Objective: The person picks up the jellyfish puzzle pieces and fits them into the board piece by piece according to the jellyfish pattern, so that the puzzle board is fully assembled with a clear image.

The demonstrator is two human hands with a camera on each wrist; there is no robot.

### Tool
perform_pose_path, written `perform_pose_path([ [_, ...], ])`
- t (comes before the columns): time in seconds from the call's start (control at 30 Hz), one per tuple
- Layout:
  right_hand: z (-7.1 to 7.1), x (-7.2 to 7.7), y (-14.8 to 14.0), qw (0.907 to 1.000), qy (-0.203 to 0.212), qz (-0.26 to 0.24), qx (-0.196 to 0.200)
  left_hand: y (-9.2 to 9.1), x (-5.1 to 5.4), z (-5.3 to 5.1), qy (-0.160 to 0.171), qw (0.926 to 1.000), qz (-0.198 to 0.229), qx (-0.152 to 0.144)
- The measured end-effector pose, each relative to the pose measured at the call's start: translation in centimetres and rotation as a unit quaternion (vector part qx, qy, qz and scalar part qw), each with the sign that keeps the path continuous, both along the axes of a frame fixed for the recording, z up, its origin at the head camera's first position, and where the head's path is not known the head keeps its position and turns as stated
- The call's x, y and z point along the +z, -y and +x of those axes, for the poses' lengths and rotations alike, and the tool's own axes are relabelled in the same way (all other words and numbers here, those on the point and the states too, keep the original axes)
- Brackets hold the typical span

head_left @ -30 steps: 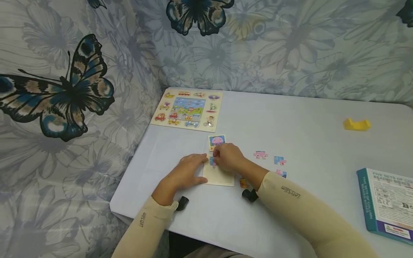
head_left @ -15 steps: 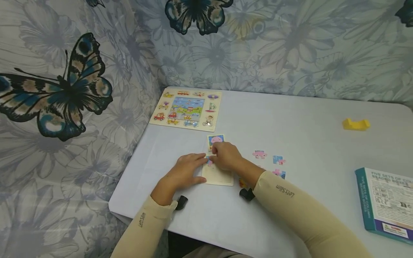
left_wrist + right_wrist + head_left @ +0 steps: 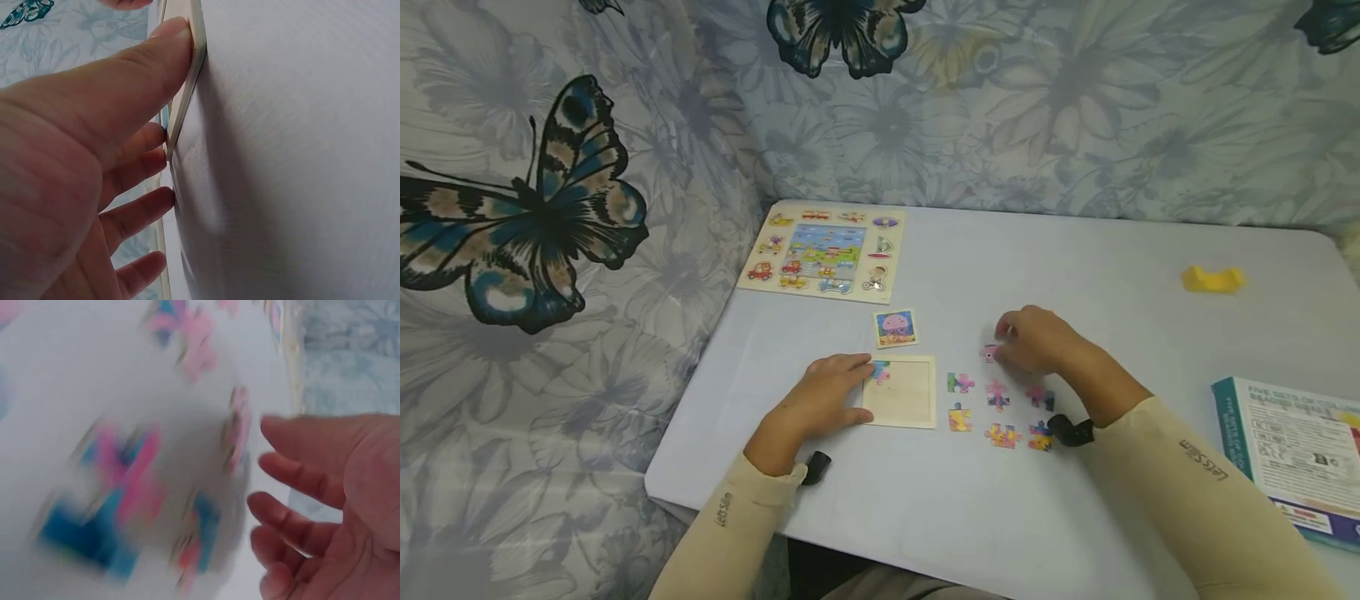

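A shallow wooden puzzle tray [image 3: 910,404] lies on the white table, a blue-and-pink jigsaw piece [image 3: 882,372] in its far left corner. My left hand [image 3: 820,396] rests along the tray's left side; the left wrist view shows its thumb [image 3: 170,47] against the frame and its fingers fairly straight. Off to the right, my right hand [image 3: 1041,343] hovers by a pink jigsaw piece [image 3: 989,353]. In the right wrist view, a small gap separates its loosely bent fingers from the pieces. Several other pieces, among them a yellow one [image 3: 959,418], lie right of the tray.
An octopus picture card [image 3: 896,328] lies just beyond the tray. Farther back is a vehicle puzzle board [image 3: 880,250]. A yellow plastic piece [image 3: 1213,280] stands at the back right, and a teal-edged box [image 3: 1285,450] lies at the right.
My right hand has left the tray and moved right to the loose pieces. The blue-and-pink piece it was working on stays in the tray's far left corner. The left hand barely moved.
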State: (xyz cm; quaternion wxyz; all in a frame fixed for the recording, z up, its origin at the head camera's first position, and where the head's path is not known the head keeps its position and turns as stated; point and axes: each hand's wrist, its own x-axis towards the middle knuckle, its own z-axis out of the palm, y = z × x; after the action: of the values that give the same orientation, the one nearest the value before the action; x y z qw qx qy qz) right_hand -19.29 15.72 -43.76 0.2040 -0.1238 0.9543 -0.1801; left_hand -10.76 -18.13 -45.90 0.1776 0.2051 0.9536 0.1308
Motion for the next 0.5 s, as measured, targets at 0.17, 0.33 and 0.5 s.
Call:
perform_pose_path([
  [0.17, 0.8, -0.9, -1.1, 0.9992, -0.015, -0.008, 0.035, 0.4, 0.1, 0.2, -0.005, 0.9999, 0.005, 0.010],
  [0.33, 1.0, -0.9, -0.7, 0.9981, -0.036, -0.043, 0.025, 0.4, -0.3, 0.0, -0.013, 0.9999, 0.010, -0.006],
  [0.5, 0.4, 0.0, 1.2, 0.9914, 0.012, -0.130, -0.014, 0.1, -0.3, -0.1, -0.012, 0.9997, 0.003, -0.022],
])
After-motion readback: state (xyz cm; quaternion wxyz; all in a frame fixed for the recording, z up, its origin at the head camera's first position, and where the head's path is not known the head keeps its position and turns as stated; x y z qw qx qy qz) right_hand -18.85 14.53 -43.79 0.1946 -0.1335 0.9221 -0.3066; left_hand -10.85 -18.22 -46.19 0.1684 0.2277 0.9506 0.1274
